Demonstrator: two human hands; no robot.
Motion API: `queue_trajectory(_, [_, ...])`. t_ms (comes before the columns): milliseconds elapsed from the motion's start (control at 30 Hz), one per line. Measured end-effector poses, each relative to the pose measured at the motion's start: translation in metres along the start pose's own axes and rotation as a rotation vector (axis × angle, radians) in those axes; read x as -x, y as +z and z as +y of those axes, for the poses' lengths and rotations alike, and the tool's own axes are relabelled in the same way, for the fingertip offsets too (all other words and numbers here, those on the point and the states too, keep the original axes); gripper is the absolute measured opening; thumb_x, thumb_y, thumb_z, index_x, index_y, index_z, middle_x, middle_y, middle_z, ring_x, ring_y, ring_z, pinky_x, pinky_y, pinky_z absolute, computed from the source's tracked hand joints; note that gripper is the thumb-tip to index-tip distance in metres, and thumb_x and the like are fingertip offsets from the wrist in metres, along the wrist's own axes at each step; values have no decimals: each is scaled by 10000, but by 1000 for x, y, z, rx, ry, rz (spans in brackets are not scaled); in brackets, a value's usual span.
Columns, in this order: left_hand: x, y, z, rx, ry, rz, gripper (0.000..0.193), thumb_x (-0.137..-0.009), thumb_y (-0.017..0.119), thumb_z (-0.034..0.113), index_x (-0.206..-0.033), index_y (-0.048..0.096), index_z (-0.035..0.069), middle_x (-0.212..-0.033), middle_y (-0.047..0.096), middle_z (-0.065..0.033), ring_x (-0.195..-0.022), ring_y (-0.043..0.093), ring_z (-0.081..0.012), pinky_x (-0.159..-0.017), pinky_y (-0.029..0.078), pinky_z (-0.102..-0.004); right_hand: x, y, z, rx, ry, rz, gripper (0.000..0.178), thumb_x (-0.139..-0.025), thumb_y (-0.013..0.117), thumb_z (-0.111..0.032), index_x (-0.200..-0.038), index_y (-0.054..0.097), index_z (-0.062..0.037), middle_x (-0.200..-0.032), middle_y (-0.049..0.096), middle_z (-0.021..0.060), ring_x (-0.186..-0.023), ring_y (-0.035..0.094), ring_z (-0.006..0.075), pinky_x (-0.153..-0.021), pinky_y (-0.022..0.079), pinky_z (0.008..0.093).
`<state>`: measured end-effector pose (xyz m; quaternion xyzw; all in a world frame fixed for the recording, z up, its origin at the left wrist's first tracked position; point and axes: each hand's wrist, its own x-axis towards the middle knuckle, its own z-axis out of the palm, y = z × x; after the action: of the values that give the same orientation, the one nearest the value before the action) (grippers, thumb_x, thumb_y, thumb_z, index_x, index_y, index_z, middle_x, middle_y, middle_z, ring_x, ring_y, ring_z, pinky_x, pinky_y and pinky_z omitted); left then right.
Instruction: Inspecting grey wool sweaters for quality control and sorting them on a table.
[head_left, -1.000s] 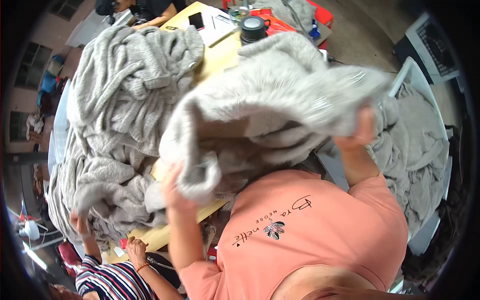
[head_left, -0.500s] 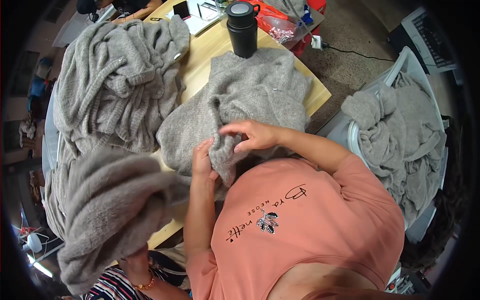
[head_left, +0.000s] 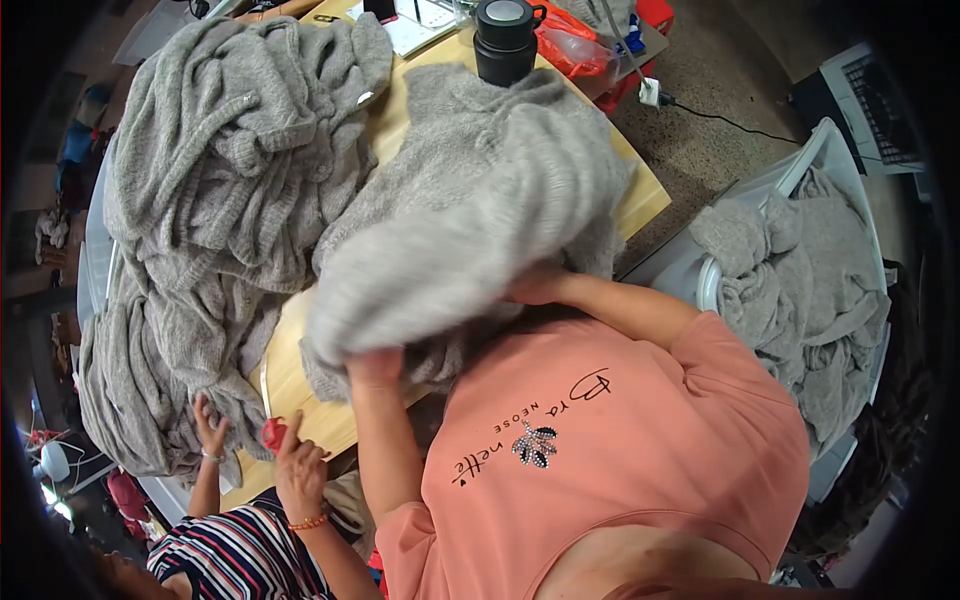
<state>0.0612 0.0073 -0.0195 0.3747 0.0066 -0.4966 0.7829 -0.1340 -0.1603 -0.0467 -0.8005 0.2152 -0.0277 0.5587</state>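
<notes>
I have the grey sweater (head_left: 470,215) on the pale wooden surface (head_left: 645,197), just beside the black bottle (head_left: 505,48). It looks soft and fuzzy; the far part lies rumpled, while the near part bulges up in a thick, blurred fold. The left hand (head_left: 375,366) and right hand (head_left: 538,284) reach under that fold, fingers mostly hidden, so I cannot tell whether either grip is closed.
</notes>
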Motion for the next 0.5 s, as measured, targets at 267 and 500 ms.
queue_trajectory(267, [33, 58, -31, -1088, 34, 104, 223, -792, 610, 77, -989, 540, -2, -805, 589, -67, -718, 575, -128, -589, 458, -252, -4, 11, -21, -660, 22, -115, 114, -811, 557, -87, -773, 575, 19, -690, 542, -22, -610, 427, 23, -538, 373, 207])
queue_trajectory(500, [20, 49, -47, -990, 188, -74, 151, -746, 615, 29, -882, 586, -28, -801, 605, -35, -694, 539, -73, -629, 440, -207, -9, 7, -45, -688, -164, -157, 155, -816, 530, -72, -896, 624, 22, -719, 613, 46, -635, 561, 100, -577, 451, 252])
